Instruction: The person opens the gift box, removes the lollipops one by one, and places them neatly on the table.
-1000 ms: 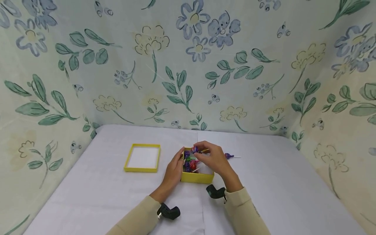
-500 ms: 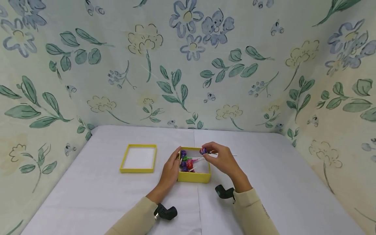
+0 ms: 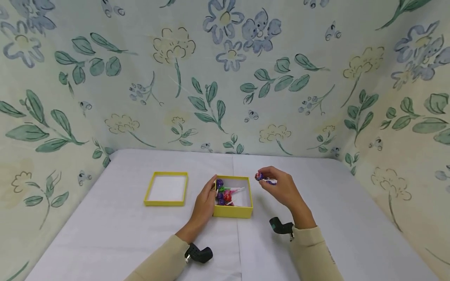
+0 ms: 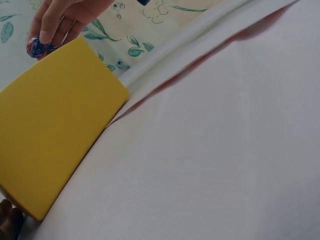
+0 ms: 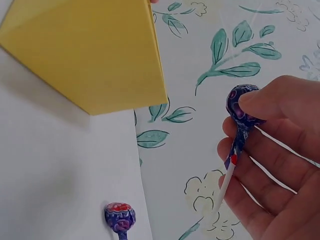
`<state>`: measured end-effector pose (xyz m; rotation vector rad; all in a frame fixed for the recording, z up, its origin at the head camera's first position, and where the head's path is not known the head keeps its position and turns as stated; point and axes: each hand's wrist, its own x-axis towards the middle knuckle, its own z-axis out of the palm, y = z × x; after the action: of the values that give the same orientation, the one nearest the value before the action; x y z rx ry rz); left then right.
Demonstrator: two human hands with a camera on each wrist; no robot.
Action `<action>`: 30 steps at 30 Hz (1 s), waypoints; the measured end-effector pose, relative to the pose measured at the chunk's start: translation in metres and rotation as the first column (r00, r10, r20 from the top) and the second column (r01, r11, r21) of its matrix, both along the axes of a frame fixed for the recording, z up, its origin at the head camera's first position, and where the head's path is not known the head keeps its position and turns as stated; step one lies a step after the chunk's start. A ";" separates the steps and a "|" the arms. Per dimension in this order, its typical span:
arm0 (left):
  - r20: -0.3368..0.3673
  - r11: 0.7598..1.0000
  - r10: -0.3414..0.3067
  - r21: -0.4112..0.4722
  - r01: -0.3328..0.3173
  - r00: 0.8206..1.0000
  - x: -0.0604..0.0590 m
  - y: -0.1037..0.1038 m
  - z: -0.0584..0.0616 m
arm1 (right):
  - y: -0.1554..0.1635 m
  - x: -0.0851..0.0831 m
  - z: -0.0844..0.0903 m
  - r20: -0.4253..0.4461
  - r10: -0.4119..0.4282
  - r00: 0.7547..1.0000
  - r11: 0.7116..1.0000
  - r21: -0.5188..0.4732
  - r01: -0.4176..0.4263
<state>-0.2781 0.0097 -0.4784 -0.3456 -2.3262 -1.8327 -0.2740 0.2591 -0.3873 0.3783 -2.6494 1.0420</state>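
Observation:
My right hand pinches a purple-wrapped lollipop by its head, between thumb and finger, in the air to the right of a yellow box. Its white stick slants down past the curled fingers in the right wrist view. Against the box's left side, my left hand holds it, the thumb near the rim; most of those fingers are hidden in the left wrist view. Several lollipops, with purple, red and green wrappers, lie along the left part of the box. Another purple lollipop lies on the table below my right hand.
A shallow yellow-edged lid with a white inside lies to the left of the box. White cloth covers the table. A floral curtain stands behind it and along both sides.
My right hand has lifted the lollipop out of the box and carried it rightward past the right wall. The left hand stays at the box; the head view has shifted slightly.

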 end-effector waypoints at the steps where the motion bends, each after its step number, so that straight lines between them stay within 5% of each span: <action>1: 0.004 1.000 0.002 0.001 -0.002 1.000 0.000 0.000 0.000 | 0.003 0.000 0.000 0.005 -0.011 1.000 1.000 0.007 0.011; 19: 0.002 1.000 -0.017 0.015 0.017 1.000 0.001 0.000 -0.001 | 0.029 -0.001 -0.011 0.057 -0.081 0.995 0.996 0.029 0.079; 30: 0.003 1.000 -0.013 0.012 0.013 1.000 0.001 0.001 -0.001 | 0.039 -0.006 -0.023 0.053 -0.112 0.992 0.986 0.127 0.105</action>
<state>-0.2773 0.0103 -0.4790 -0.3572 -2.3192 -1.8530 -0.2804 0.2979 -0.4099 0.2277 -2.7624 0.8714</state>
